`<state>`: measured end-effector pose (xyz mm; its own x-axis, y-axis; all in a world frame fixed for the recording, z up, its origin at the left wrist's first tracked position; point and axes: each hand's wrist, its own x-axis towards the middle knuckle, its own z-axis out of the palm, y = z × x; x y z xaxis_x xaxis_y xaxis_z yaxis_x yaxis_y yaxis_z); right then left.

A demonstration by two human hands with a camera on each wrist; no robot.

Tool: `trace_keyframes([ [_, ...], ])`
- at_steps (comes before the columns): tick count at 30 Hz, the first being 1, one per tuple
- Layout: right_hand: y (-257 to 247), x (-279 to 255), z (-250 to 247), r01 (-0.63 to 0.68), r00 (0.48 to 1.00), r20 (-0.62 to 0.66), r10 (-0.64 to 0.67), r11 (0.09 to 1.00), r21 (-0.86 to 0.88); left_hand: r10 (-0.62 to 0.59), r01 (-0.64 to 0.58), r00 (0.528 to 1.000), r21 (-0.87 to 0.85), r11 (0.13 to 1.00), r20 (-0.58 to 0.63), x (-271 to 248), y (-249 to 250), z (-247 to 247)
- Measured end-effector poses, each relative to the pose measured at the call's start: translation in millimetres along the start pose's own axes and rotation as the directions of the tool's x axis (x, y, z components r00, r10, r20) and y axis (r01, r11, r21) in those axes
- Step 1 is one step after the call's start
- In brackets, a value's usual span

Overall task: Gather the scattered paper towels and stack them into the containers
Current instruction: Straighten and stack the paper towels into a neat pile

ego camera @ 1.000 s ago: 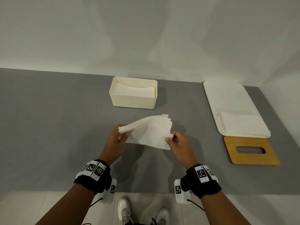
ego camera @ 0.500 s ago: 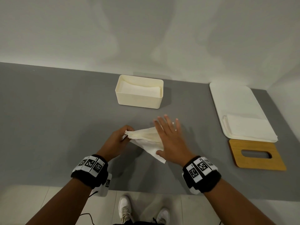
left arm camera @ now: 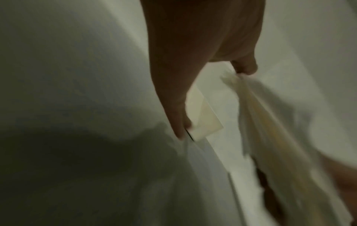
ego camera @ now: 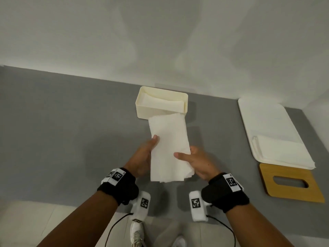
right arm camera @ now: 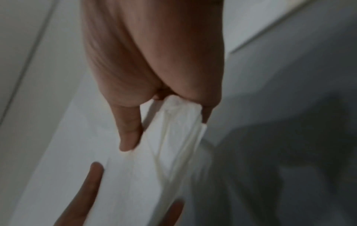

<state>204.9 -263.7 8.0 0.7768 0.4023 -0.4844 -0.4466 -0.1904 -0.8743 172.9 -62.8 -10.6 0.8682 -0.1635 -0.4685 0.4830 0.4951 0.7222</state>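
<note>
Both hands hold a folded stack of white paper towels [ego camera: 169, 147] above the grey table, its far end reaching toward the cream box [ego camera: 142, 107]. My left hand [ego camera: 142, 157] grips the stack's left edge with the thumb on top. Along the right edge my right hand [ego camera: 195, 161] pinches it, thumb on top, fingers underneath. The right wrist view shows the right hand [right arm camera: 154, 119] pinching the paper towels [right arm camera: 146, 175]. In the left wrist view the paper towels [left arm camera: 274, 145] hang blurred beside my left hand [left arm camera: 208, 91]. The cream box holds towels inside.
A white tray [ego camera: 267, 118] at the right carries another pile of folded towels [ego camera: 281, 152]. In front of it lies a wooden lid [ego camera: 292, 184] with a slot. A pale wall stands behind the grey table [ego camera: 62, 131]; its front edge is near my wrists.
The stack was pressed flat under my right palm half a second ago. Now both hands have lifted it, turned lengthwise and pointing at the cream box.
</note>
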Motion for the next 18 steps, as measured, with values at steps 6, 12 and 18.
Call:
trace_keyframes([
  [6, 17.1, 8.4, 8.7, -0.047, 0.993, -0.104, 0.059, 0.993, 0.111, 0.102, -0.108, 0.994, 0.262, 0.959, 0.037, 5.9, -11.6, 25.2],
  [12, 5.9, 6.8, 25.0, 0.070, 0.962, -0.269, -0.046, 0.994, 0.079, 0.310, -0.218, 0.936, 0.417, 0.882, -0.168, 12.1, -9.0, 36.9],
  [18, -9.5, 14.0, 29.8, 0.123, 0.960, -0.237, -0.148, 0.986, -0.117, 0.345, -0.243, 0.934, 0.540, 0.806, -0.095, 23.1, -4.3, 29.7],
])
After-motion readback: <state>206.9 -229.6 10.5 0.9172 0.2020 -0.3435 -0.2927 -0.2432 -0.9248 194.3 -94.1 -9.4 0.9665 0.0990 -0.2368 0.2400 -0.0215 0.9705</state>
